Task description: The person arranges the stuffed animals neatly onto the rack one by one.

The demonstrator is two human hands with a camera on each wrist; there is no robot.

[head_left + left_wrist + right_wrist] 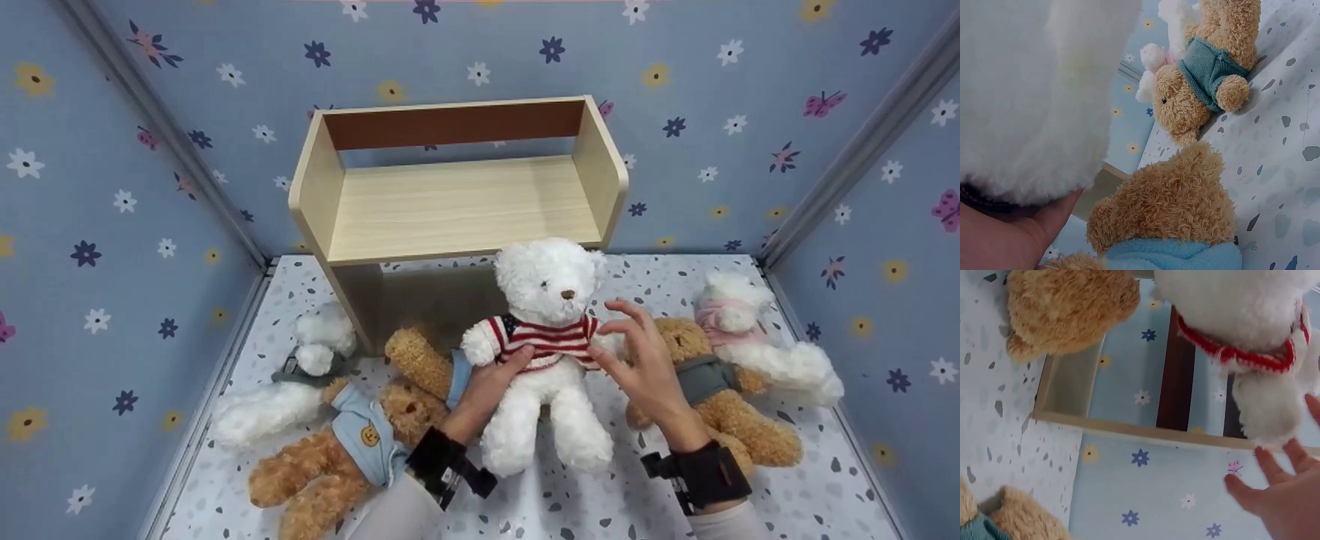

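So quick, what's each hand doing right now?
Left hand: grips the white teddy bear at its side.
Right hand: open, fingers spread beside the bear.

Lighting: bright, even, overhead; soft shadow lay beneath the wooden shelf (457, 202). No glare. Head view bowed near that shelf's flanking corners. Wrist views blurred close fur.

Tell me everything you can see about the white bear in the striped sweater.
The white bear is fluffy plush with dark eyes and a brown nose, wearing a red-and-white striped knitted sweater with a navy patch. It sits upright in front of the wooden shelf, legs stretched forward. The left hand grips its side; the right hand is open by its other arm.
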